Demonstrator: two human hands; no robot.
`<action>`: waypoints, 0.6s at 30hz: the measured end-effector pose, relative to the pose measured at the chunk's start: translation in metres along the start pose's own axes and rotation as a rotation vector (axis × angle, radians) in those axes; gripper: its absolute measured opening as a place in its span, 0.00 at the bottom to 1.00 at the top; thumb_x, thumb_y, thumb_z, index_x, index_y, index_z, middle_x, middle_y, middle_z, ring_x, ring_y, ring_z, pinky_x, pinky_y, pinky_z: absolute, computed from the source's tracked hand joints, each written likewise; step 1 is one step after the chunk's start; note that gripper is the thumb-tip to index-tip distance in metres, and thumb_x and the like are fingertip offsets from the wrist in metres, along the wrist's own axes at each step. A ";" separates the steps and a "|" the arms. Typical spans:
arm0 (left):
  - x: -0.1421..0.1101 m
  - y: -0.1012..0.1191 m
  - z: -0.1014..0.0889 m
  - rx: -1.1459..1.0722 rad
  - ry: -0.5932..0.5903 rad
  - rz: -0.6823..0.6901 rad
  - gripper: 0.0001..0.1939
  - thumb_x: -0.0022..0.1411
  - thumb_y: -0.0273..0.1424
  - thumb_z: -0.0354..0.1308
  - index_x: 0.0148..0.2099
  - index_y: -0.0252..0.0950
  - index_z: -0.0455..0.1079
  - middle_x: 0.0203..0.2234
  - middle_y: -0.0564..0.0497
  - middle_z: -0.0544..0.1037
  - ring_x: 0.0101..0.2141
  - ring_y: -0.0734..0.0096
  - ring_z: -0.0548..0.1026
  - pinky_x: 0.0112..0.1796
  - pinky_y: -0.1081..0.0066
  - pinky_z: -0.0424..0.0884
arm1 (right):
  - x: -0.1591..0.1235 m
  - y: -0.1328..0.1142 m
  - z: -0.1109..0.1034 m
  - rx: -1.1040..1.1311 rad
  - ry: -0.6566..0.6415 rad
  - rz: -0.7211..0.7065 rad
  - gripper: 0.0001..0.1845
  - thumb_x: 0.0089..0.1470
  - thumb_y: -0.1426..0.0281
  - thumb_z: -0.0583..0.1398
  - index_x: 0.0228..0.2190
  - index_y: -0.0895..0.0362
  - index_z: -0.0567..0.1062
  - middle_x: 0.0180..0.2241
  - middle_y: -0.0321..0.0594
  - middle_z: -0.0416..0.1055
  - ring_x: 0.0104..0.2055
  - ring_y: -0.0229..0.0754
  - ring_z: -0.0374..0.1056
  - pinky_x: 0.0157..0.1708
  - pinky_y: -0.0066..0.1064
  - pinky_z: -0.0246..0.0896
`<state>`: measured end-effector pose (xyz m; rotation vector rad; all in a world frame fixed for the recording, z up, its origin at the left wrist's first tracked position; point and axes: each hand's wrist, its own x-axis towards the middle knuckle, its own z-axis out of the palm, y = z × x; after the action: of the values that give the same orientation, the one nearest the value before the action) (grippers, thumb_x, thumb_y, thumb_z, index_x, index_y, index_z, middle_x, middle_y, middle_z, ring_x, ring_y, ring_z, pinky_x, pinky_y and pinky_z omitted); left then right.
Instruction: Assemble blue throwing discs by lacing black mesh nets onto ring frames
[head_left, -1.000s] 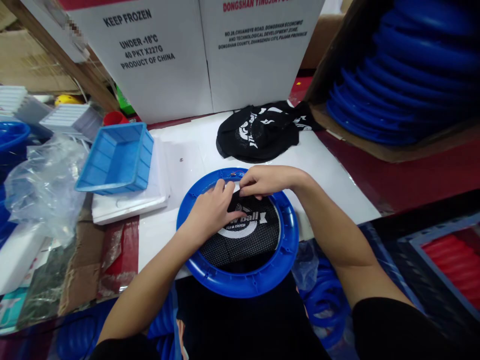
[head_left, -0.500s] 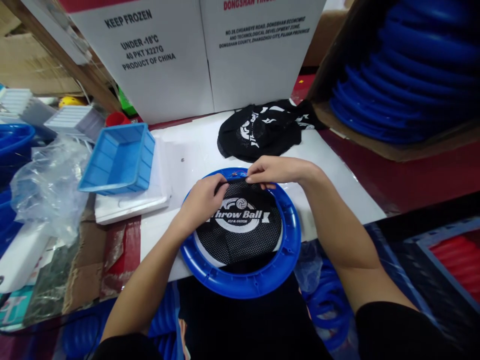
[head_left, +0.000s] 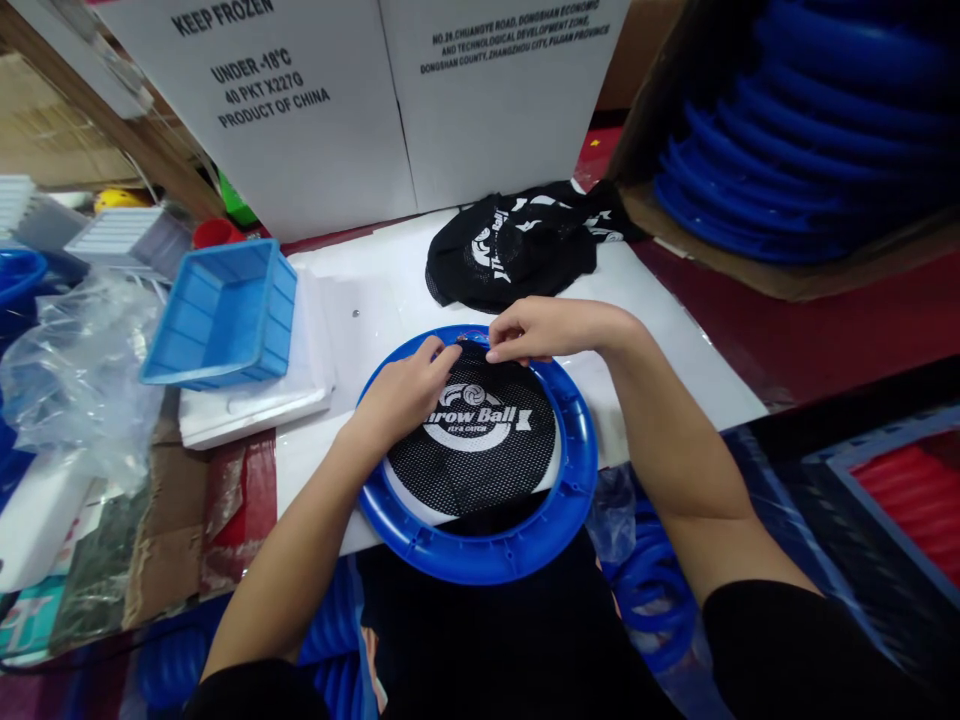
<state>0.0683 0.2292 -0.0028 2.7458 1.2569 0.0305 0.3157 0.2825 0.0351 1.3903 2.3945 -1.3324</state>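
A blue plastic ring lies at the near edge of the white work surface, partly overhanging towards my lap. Black mesh fabric with a white "Throw Ball" print lies within the ring, its far edge up at the rim. My left hand pinches that edge at the upper left. My right hand pinches it at the upper right, thumb and forefinger together. Small wires show in the rim between my hands. Beyond the ring lies a pile of similar black mesh pieces.
A light-blue bin sits on a white slab at the left, beside clear plastic bags. A large white carton stands at the back. Stacked blue rings fill a box at the right.
The mesh's far edge has shifted slightly towards the rim, and its near edge has drawn up from the ring's near side. Both hands stay at the far rim. The camera view has shifted slightly.
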 end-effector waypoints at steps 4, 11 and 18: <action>-0.007 0.008 -0.016 0.169 0.044 0.267 0.13 0.76 0.26 0.47 0.46 0.36 0.74 0.53 0.39 0.76 0.47 0.55 0.76 0.43 0.59 0.72 | -0.012 0.000 -0.006 -0.219 0.051 0.096 0.12 0.59 0.63 0.65 0.27 0.56 0.74 0.25 0.36 0.73 0.26 0.38 0.65 0.29 0.32 0.54; -0.013 0.025 -0.016 0.073 -0.127 0.384 0.13 0.69 0.40 0.65 0.48 0.36 0.76 0.48 0.41 0.76 0.44 0.55 0.76 0.42 0.59 0.70 | -0.010 0.016 -0.005 -0.271 0.136 0.141 0.16 0.60 0.59 0.63 0.44 0.57 0.77 0.41 0.44 0.78 0.37 0.45 0.71 0.33 0.34 0.59; -0.014 0.031 -0.008 0.061 -0.238 0.299 0.21 0.70 0.47 0.63 0.51 0.32 0.74 0.39 0.42 0.81 0.40 0.53 0.80 0.36 0.61 0.69 | -0.006 0.023 0.003 -0.279 0.157 0.043 0.27 0.57 0.61 0.65 0.56 0.58 0.75 0.52 0.52 0.74 0.47 0.54 0.72 0.44 0.41 0.66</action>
<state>0.0819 0.1999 0.0093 2.8579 0.7956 -0.3015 0.3350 0.2819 0.0211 1.5034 2.5105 -0.8650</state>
